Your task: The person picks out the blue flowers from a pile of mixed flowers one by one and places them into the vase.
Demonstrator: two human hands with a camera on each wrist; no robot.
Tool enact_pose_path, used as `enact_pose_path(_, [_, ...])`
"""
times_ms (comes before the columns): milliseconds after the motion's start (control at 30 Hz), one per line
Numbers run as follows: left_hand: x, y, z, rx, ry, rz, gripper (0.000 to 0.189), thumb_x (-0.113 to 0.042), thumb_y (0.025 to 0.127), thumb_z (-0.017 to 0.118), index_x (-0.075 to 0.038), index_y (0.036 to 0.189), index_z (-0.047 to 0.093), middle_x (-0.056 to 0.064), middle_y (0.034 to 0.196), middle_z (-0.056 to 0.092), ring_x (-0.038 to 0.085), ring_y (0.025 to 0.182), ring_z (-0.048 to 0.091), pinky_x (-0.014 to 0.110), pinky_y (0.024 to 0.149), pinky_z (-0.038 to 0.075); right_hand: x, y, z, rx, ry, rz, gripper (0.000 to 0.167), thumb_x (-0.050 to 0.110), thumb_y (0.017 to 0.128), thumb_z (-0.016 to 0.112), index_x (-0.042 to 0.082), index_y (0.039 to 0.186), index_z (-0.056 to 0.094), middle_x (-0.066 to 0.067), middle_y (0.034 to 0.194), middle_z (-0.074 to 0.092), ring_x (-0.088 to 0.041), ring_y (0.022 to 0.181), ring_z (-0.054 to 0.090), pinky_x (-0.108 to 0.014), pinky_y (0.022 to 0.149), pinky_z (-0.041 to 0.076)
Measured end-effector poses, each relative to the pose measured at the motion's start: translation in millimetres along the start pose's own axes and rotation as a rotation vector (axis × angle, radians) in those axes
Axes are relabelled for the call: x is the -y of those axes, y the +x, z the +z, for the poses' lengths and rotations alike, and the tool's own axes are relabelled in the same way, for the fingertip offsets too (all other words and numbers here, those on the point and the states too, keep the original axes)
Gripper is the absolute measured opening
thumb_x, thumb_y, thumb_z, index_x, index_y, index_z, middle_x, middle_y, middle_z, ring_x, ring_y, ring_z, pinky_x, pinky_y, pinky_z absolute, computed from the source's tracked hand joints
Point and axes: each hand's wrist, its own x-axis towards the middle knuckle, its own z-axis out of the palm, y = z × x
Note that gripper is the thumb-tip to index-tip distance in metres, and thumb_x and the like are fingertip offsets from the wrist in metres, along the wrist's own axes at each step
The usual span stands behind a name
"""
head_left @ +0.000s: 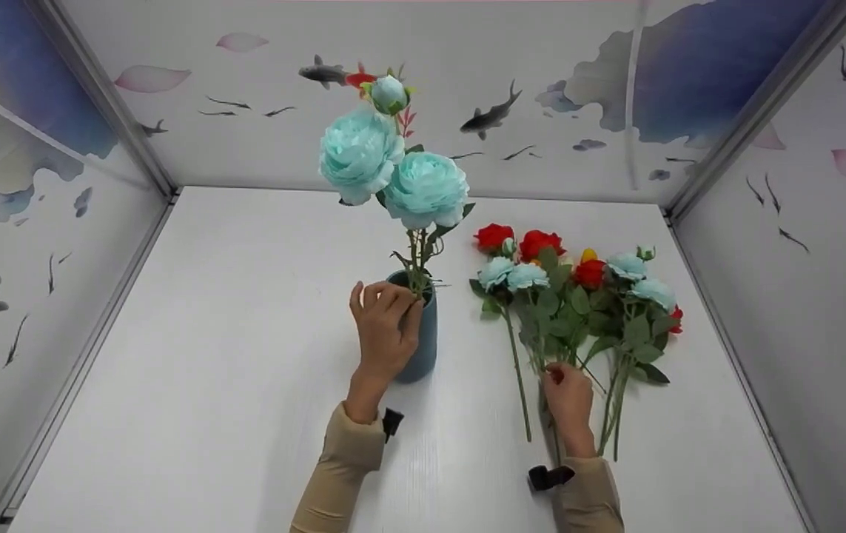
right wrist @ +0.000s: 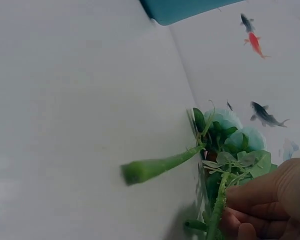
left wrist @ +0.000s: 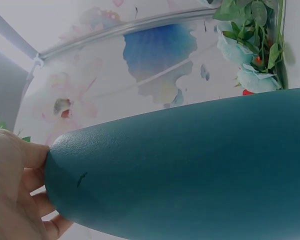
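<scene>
A tall blue-green vase [head_left: 423,348] stands near the table's middle, holding artificial flowers with large pale turquoise blooms [head_left: 426,189] and a bud. At its mouth my left hand [head_left: 387,326] pinches the flower stems [head_left: 417,259] between thumb and index finger. In the left wrist view the vase [left wrist: 180,165] fills the foreground and partly hides the fingers of that hand [left wrist: 15,185]. To the right, my right hand [head_left: 569,400] pinches a green stem [right wrist: 218,210] within a group of lying flowers. Its fingertips [right wrist: 235,197] press against that stem in the right wrist view.
Red roses [head_left: 541,243], smaller turquoise flowers [head_left: 626,265] and leafy stems lie together on the white table [head_left: 208,333]. One separate stem [head_left: 517,370] points toward the front edge. Printed panels with fish [head_left: 493,115] enclose the table at the back and sides.
</scene>
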Motion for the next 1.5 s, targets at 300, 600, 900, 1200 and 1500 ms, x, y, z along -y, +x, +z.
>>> enact_pose_path(300, [-1.9, -0.7, -2.7, 0.03, 0.056, -0.004, 0.015, -0.012, 0.086, 0.065, -0.008, 0.072, 0.068, 0.003, 0.086, 0.059, 0.025, 0.099, 0.049, 0.064, 0.099, 0.017, -1.3, 2.9, 2.4, 0.053, -0.034, 0.022, 0.012, 0.001, 0.085, 0.061, -0.007, 0.089, 0.069, -0.017, 0.074, 0.064, -0.027, 0.061, 0.058, -0.04, 0.056, 0.046])
enact_pose_path(600, [-2.6, -0.7, -3.8, 0.069, 0.097, 0.006, 0.016, -0.014, 0.086, 0.063, -0.007, 0.075, 0.07, 0.004, 0.085, 0.056, 0.026, 0.1, 0.047, 0.064, 0.1, 0.016, -2.0, 6.2, 4.4, 0.057, -0.036, 0.019, 0.012, 0.002, 0.085, 0.063, -0.007, 0.088, 0.069, -0.015, 0.071, 0.063, -0.02, 0.055, 0.052, -0.036, 0.053, 0.043])
enact_pose_path(900, [-3.6, -2.0, -3.9, 0.063, 0.077, -0.016, 0.017, -0.014, 0.085, 0.066, -0.009, 0.07, 0.061, 0.003, 0.085, 0.055, 0.026, 0.098, 0.048, 0.064, 0.101, 0.016, -4.5, 6.0, 6.0, 0.047, -0.032, -0.009, 0.01, 0.003, 0.083, 0.066, -0.006, 0.085, 0.069, -0.013, 0.069, 0.063, -0.021, 0.055, 0.054, -0.037, 0.052, 0.044])
enact_pose_path(1200, [-5.0, 2.0, -8.3, 0.118, 0.179, 0.05, 0.015, -0.016, 0.088, 0.059, -0.007, 0.076, 0.06, 0.007, 0.087, 0.051, 0.03, 0.099, 0.046, 0.066, 0.1, 0.017, -2.2, 5.5, 5.3, 0.069, -0.03, 0.013, 0.013, 0.005, 0.084, 0.064, -0.006, 0.086, 0.069, -0.015, 0.07, 0.064, -0.024, 0.057, 0.058, -0.041, 0.056, 0.047])
enact_pose_path(1500, [-8.2, 1.3, -9.8, 0.231, 0.248, 0.022, 0.017, -0.018, 0.092, 0.051, -0.003, 0.097, 0.058, 0.011, 0.097, 0.052, 0.032, 0.107, 0.044, 0.065, 0.102, 0.011, -0.1, 7.5, 5.1, 0.063, -0.025, 0.03, 0.015, 0.007, 0.084, 0.063, -0.007, 0.086, 0.07, -0.013, 0.069, 0.064, -0.023, 0.056, 0.056, -0.038, 0.054, 0.046])
